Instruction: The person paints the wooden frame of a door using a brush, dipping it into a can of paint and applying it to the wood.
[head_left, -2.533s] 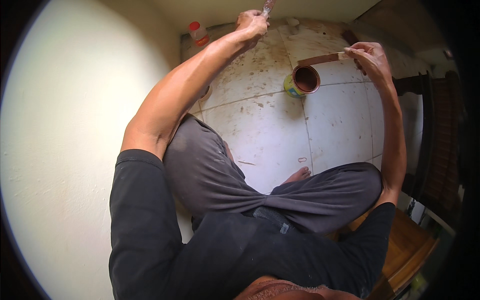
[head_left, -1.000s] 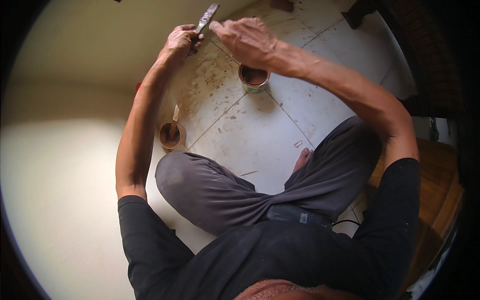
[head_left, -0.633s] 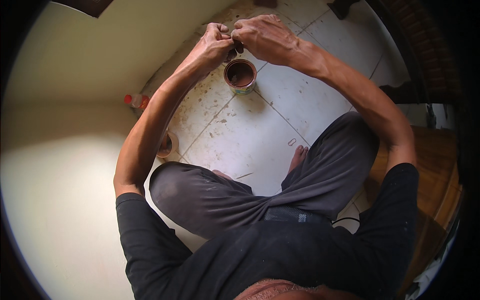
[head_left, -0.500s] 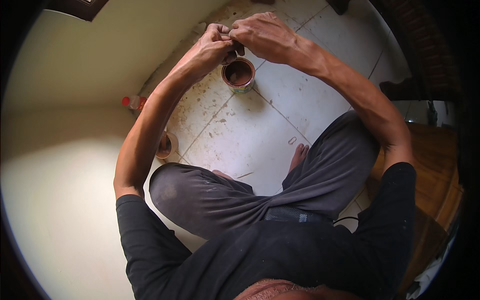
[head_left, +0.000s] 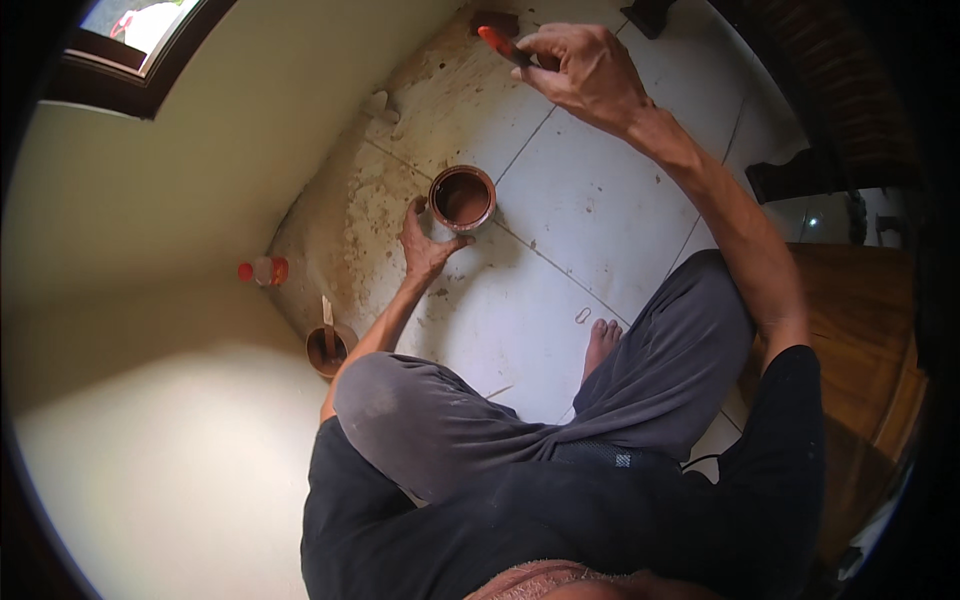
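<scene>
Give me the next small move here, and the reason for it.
Probably bring the orange-and-dark tool in the right hand over the mouth of the can. The left hand has its thumb and fingers around the can, which seems to steady it; the can is open with brown contents, and the tool is away from it.
</scene>
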